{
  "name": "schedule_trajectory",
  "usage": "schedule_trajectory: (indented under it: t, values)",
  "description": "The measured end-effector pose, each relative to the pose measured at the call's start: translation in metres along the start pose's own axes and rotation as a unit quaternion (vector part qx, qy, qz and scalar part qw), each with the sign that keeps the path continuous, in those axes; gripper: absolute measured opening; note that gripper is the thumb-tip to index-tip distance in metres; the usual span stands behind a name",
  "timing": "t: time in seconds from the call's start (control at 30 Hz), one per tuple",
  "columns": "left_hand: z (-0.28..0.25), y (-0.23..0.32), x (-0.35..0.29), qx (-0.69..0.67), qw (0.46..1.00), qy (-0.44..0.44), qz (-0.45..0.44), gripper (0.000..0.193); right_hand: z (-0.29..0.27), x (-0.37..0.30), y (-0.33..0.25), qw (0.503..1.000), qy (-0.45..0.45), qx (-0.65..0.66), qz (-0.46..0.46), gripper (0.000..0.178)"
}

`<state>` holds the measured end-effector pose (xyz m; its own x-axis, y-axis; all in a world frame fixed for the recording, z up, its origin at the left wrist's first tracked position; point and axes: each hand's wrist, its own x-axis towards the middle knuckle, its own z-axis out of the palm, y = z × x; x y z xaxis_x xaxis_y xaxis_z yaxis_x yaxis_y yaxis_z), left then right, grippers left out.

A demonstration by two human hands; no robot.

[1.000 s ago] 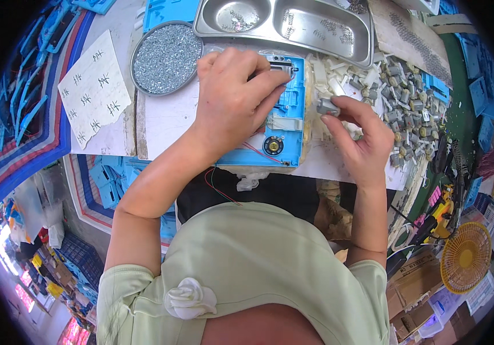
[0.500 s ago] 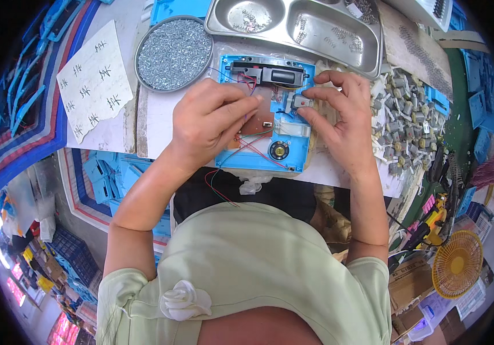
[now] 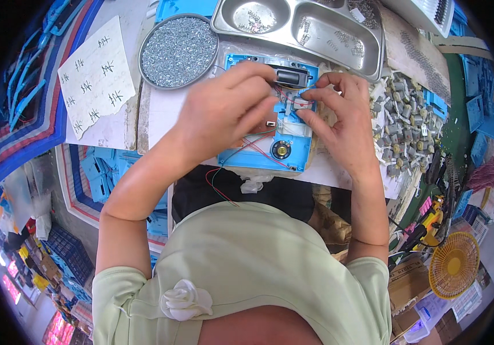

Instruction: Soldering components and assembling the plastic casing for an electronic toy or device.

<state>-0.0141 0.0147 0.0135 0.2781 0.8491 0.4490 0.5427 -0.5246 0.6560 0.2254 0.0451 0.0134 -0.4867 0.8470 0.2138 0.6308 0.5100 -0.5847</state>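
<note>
A blue plastic case (image 3: 246, 161) lies in front of me on the table. It holds a brown circuit board (image 3: 264, 127), a round speaker (image 3: 281, 150), a black part along its far edge and thin red and green wires (image 3: 248, 148). My right hand (image 3: 345, 112) pinches a small grey motor (image 3: 301, 103) at the case's right side, thumb and fingertips on either side of it. My left hand (image 3: 227, 106) is raised over the case's left half, fingers curled and smeared by motion, near thin red wires (image 3: 284, 95) by the motor. Whether it grips a wire is unclear.
A round tray of small metal screws (image 3: 178, 52) stands far left beside a marked paper sheet (image 3: 97, 77). A steel compartment tray (image 3: 293, 31) with springs lies beyond the case. Several grey motors (image 3: 405, 123) are heaped at right. Blue shells (image 3: 100, 175) lie below the table's left side.
My left hand has moved right and away from me, toward the motor and the black part. My right hand stays at the motor. The view has shifted slightly.
</note>
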Motion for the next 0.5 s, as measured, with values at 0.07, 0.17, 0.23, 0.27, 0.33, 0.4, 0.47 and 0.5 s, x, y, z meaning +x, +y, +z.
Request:
schedule_trajectory:
  t: [0.07, 0.17, 0.23, 0.27, 0.33, 0.4, 0.47, 0.5]
  values:
    - [0.011, -0.002, 0.002, -0.054, 0.998, 0.005, -0.019, 0.010, 0.000, -0.001, 0.002, 0.999, 0.023, 0.030, -0.001, 0.020]
    - [0.018, 0.001, 0.003, -0.180, 0.971, -0.017, -0.155, 0.009, 0.005, 0.002, -0.002, 0.990, 0.090, 0.101, 0.044, 0.018]
    - [0.014, 0.000, 0.002, -0.142, 0.981, -0.048, -0.119, 0.009, 0.012, 0.006, -0.005, 0.987, 0.096, 0.124, 0.030, 0.017]
    - [0.013, 0.000, 0.001, -0.123, 0.985, -0.063, -0.101, 0.010, 0.014, 0.007, -0.005, 0.986, 0.098, 0.136, 0.022, 0.016]
    - [0.013, 0.000, -0.007, -0.100, 0.990, -0.042, -0.091, 0.012, 0.018, 0.005, -0.003, 0.990, 0.085, 0.108, -0.028, 0.014]
    - [0.014, 0.001, -0.015, -0.083, 0.992, -0.009, -0.097, 0.015, 0.018, 0.002, -0.003, 0.993, 0.063, 0.069, -0.071, 0.012]
    - [0.015, 0.001, -0.022, -0.071, 0.990, 0.036, -0.119, 0.018, 0.014, -0.002, -0.007, 0.994, 0.031, 0.018, -0.108, 0.013]
    - [0.013, -0.002, -0.024, -0.067, 0.993, 0.032, -0.096, 0.018, 0.014, -0.003, -0.009, 0.991, 0.028, 0.012, -0.133, 0.016]
